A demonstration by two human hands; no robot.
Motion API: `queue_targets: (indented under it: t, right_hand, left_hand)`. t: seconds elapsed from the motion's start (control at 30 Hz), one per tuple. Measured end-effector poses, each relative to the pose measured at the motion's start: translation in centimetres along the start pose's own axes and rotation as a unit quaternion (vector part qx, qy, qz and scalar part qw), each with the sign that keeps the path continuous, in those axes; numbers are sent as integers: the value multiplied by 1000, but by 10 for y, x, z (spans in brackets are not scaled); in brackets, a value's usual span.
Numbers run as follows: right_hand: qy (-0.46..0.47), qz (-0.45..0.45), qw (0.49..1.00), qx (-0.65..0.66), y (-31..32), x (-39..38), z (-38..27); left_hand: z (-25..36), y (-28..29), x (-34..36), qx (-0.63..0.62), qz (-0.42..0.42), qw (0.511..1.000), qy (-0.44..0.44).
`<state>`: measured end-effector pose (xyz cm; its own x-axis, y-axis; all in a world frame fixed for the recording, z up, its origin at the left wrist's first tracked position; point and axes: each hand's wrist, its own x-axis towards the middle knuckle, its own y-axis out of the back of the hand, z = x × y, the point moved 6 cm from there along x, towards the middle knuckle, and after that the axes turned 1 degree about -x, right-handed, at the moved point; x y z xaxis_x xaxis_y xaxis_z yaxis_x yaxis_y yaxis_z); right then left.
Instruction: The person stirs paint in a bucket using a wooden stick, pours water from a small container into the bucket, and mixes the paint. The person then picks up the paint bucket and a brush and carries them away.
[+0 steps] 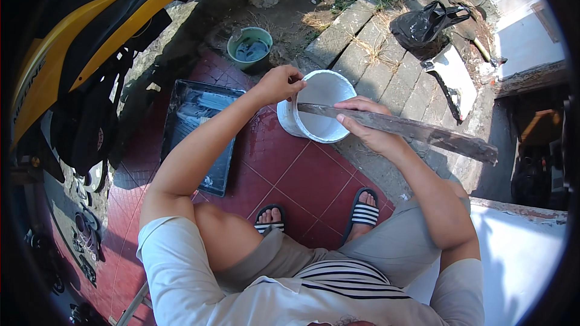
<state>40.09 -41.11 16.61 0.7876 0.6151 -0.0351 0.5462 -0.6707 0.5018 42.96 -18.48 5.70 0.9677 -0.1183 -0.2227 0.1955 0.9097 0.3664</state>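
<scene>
While the white bucket [319,108] stood on the red tiles, its rim was gripped by the closed left hand [279,83]. A long wooden stick [399,127], laid across the bucket, was clasped by the right hand [368,124]. A black paint tray [199,133] lay left of the bucket.

The white bucket [318,106] is round and stands upright on the red tile floor [302,175]. It is open at the top and white inside. A long grey wooden stick [399,127] lies across the bucket's top rim. One end is over the bucket. The other end pokes out far past the bucket's right side.
</scene>
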Motion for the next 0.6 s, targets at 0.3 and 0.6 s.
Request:
queue_targets:
  t: [0.3, 0.6]
  right_hand:
    - [-141, -10, 987, -79, 23, -4, 8]
    - [26, 31, 998, -43, 14, 10, 5]
  left_hand:
    - [5, -1, -4, -2, 13, 1000, -10]
    - [3, 0, -1, 16, 14, 1000, -14]
